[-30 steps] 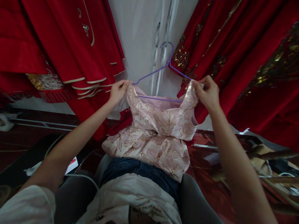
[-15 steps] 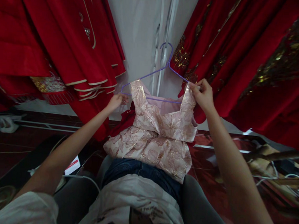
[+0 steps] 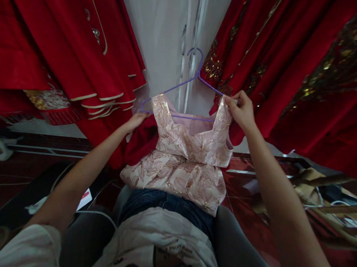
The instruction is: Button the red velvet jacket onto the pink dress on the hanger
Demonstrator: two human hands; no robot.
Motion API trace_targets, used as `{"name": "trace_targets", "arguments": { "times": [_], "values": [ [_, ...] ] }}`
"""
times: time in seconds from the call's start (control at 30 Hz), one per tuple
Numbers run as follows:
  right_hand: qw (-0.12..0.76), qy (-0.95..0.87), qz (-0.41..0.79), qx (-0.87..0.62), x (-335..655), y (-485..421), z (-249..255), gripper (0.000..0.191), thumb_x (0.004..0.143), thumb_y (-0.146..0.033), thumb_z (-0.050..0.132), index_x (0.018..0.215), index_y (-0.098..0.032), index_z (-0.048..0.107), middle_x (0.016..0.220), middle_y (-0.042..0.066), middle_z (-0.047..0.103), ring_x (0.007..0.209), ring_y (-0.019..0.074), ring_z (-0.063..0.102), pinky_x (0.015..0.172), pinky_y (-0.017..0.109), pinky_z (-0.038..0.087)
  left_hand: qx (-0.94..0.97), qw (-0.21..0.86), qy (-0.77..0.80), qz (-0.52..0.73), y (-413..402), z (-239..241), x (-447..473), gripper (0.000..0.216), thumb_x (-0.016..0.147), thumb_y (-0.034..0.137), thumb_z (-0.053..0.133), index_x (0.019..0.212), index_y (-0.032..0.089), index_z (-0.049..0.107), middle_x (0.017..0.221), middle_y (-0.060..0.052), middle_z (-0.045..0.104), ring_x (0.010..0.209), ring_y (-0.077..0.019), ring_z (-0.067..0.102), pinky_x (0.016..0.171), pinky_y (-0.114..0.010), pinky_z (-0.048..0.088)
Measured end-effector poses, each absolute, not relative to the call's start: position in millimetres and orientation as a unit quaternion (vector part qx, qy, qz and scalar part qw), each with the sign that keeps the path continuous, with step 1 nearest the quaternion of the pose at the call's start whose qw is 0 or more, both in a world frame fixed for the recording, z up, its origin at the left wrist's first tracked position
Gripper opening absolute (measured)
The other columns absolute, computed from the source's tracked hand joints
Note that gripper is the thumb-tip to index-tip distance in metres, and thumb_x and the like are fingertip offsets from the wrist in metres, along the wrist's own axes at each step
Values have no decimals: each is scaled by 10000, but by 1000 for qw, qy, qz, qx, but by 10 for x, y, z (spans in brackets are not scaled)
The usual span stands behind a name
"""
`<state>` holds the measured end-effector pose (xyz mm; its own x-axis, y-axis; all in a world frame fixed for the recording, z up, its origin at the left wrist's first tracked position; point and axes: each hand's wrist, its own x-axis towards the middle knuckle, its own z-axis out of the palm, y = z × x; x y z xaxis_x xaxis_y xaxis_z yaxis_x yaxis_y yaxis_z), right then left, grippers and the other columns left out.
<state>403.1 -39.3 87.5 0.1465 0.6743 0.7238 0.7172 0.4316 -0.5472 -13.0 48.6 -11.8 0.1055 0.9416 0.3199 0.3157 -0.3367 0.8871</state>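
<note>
A pale pink dress [image 3: 178, 139] with a shiny gold floral pattern hangs by its two wide straps on a thin purple hanger [image 3: 178, 85]. Its lower part is folded over my lap. My right hand [image 3: 242, 111] is closed, thumb and finger pinching the dress's right strap at the hanger's end. On the other side my left hand [image 3: 137, 121] is closed on a dark red cloth [image 3: 143, 141] that hangs behind the dress, close to the hanger's left end. The left fingertips are partly hidden.
Red garments [image 3: 110, 65] with cream edging hang on the left, and gold-embroidered red ones [image 3: 291, 76] on the right. A white cabinet [image 3: 160, 35] stands between them. To the lower right is a cluttered wooden rack [image 3: 337, 207]; a dark bench with a cable is at lower left.
My left hand has closed on the red cloth, which now shows higher and wider beside the dress. The right hand keeps its pinch on the strap. The whole view has shifted slightly.
</note>
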Motion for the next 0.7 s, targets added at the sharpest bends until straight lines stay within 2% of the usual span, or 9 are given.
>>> {"name": "trace_targets", "arguments": {
  "times": [0.1,0.17,0.27,0.37,0.53,0.7],
  "values": [
    [527,-650,-47,-545,4017,-459,907,318,856,-553,528,894,-243,588,689,12,536,679,186,533,652,341,457,659,369,493,432,625,508,-158,371,722,534,671,697,164,688,659,-66,684,634,-199,626,613,-318,511],
    [518,-646,-77,-556,3991,-543,952,299,864,-539,532,874,-246,587,702,21,556,688,194,547,677,352,454,697,304,510,402,702,853,-122,306,710,464,707,673,161,687,625,-58,661,661,-215,630,644,-327,509],
    [499,-641,-123,-570,3908,-710,1048,282,878,-526,531,855,-250,582,718,38,579,726,218,577,742,387,446,734,139,539,390,767,1131,57,266,669,357,761,567,161,613,560,-46,567,781,-258,643,767,-353,503],
    [488,-635,-163,-576,3780,-870,1130,275,898,-515,510,872,-249,573,755,55,596,799,250,597,817,441,424,743,45,518,421,729,1167,374,274,713,334,740,599,154,568,656,-69,550,955,-299,621,890,-383,465],
    [488,-629,-172,-580,3619,-971,1119,273,920,-505,480,885,-246,560,813,78,615,862,258,600,878,467,400,759,47,381,525,494,1102,948,204,865,344,623,834,146,584,800,-65,547,1060,-285,571,936,-396,412],
    [502,-601,-118,-610,3794,-695,1032,325,896,-506,503,748,-226,573,636,41,565,759,245,618,736,392,468,764,65,337,546,428,1053,1131,238,896,424,591,904,189,560,882,-44,557,1095,-270,547,942,-404,388]
  ]
}}
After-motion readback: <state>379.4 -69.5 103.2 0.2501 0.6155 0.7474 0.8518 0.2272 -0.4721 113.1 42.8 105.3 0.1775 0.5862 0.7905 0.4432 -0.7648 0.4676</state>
